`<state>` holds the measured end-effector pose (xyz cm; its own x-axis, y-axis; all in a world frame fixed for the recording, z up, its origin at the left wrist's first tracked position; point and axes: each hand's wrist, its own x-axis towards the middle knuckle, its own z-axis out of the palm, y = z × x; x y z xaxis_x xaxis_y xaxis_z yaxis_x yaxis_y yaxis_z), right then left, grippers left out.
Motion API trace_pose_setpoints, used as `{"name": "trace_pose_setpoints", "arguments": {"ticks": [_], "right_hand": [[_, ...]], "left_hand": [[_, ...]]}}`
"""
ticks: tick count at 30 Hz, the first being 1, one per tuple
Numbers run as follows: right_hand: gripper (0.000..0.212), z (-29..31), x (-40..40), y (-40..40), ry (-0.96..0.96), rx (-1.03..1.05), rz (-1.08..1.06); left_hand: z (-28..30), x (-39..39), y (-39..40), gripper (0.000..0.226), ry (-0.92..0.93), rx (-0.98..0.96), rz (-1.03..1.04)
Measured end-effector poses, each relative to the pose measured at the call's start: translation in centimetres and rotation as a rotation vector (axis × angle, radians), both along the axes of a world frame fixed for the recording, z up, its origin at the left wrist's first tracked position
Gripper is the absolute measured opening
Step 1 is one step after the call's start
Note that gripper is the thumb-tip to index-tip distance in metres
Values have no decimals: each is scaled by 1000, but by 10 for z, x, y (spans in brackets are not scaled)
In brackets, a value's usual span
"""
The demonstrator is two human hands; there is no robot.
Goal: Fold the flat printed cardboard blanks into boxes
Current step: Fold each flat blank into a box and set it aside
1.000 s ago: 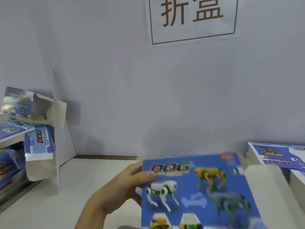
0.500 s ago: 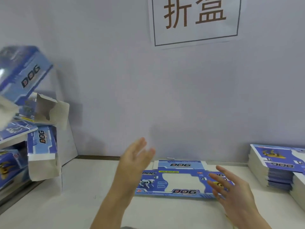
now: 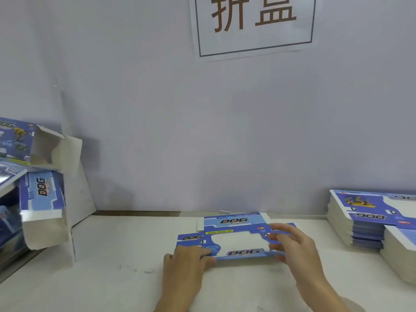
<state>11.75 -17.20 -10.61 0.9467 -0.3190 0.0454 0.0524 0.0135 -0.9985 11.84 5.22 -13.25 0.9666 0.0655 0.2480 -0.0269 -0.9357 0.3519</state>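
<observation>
Letters "DOG" are showing on the flat blank (image 3: 234, 238). Left hand (image 3: 188, 258) and right hand (image 3: 292, 244), raised open before, are now gripping its ends.

Your left hand (image 3: 189, 257) and right hand (image 3: 292, 246) grip the near corners of a flat blue blank (image 3: 236, 240) on the white table (image 3: 112, 278), with a stack (image 3: 369, 224) of blanks at right and folded boxes (image 3: 33, 176) piled at left.
</observation>
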Motion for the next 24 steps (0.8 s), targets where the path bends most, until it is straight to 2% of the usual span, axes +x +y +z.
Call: {"name": "trace_pose_setpoints", "arguments": {"ticks": [5, 7, 9, 12, 14, 15, 17, 18, 20, 22, 24], "right_hand": [[36, 3, -3, 2, -232, -40, -234], [37, 6, -5, 1, -265, -46, -281], [32, 7, -4, 0, -225, -34, -207], [18, 11, -6, 6, -77, 39, 86], [35, 14, -8, 14, -18, 162, 269], [45, 16, -8, 17, -1, 247, 325], [46, 22, -9, 22, 6, 351, 377], [36, 24, -9, 24, 11, 364, 351], [9, 26, -8, 26, 17, 313, 203], [18, 24, -5, 24, 28, 213, 54], [22, 25, -4, 20, 8, 149, -29]], "left_hand": [[16, -4, -4, 23, -235, 154, 60], [25, -8, -6, 10, -366, 168, 74], [32, -13, -6, 14, -526, 160, 49], [42, -17, -9, 16, -680, 171, -8], [48, -20, -12, 25, -709, 182, -104], [50, -21, -16, 24, -683, 152, -187], [58, -26, -22, 30, -414, -2, -352], [60, -27, -25, 32, -238, -117, -415], [58, -26, -32, 32, 16, -186, -481], [53, -25, -37, 38, 117, -198, -477], [48, -21, -36, 40, 52, -271, -405]]}}
